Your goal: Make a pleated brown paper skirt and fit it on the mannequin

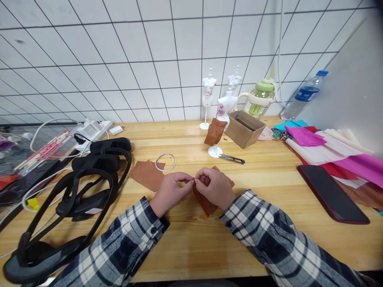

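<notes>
Both hands meet above the middle of the wooden table. My left hand pinches thumb to forefinger at the upper left edge of a brown cloth piece. Pressed close beside it, my right hand pinches the same edge and covers much of the cloth. Anything finer between the fingertips is too small to make out. Left of my hands lies another brown cloth, with a silver ring partly over it. Beyond my hands stands a small white mannequin with brown cloth around its lower part.
Thread snips lie by the mannequin's base, near a cardboard box. Black headsets and cables fill the left side. At right are a phone and coloured fabrics. A bottle and a green-lidded jug stand behind.
</notes>
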Demonstrator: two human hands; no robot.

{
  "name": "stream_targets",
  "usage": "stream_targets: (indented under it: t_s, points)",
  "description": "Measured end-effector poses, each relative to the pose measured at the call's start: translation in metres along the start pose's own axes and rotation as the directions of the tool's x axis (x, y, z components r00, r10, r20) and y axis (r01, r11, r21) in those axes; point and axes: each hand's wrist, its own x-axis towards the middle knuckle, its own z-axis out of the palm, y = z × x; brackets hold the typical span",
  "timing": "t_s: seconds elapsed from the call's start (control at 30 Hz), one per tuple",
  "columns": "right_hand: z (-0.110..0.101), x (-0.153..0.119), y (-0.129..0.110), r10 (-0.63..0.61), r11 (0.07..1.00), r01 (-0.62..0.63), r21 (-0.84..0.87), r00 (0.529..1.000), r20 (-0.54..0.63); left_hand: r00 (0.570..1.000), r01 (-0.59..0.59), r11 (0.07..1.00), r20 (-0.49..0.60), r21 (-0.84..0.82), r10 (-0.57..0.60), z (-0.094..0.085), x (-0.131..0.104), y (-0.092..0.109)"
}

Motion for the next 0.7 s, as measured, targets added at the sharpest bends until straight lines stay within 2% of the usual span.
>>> stream_targets:
  t_s: [0.17, 0.3, 0.4, 0.47, 0.7]
  points:
    - [0.004, 0.003, 0.004, 0.085, 0.979, -0.084, 0.184, 0.996, 0.002, 1.000, 0.011, 0.998, -0.009, -0.069, -0.011, 0.000, 0.002, -0.001]
    - [0.003, 0.007, 0.005, 0.152, 0.944, -0.141, 0.300, 0.988, -0.014, 0.994, 0.105, 0.956, 0.061, -0.275, -0.092, -0.001, 0.004, 0.000]
    - [0.001, 0.010, 0.007, 0.212, 0.917, -0.196, 0.349, 0.977, -0.010, 0.975, 0.221, 0.813, 0.126, -0.538, -0.182, -0.001, 0.006, -0.001]
    - [0.001, 0.011, 0.008, 0.249, 0.907, -0.229, 0.353, 0.969, -0.011, 0.961, 0.271, 0.712, 0.145, -0.648, -0.233, -0.001, 0.006, -0.002]
    - [-0.002, 0.013, 0.013, 0.284, 0.917, -0.244, 0.316, 0.955, -0.087, 0.938, 0.310, 0.545, 0.159, -0.779, -0.307, -0.004, 0.008, -0.007]
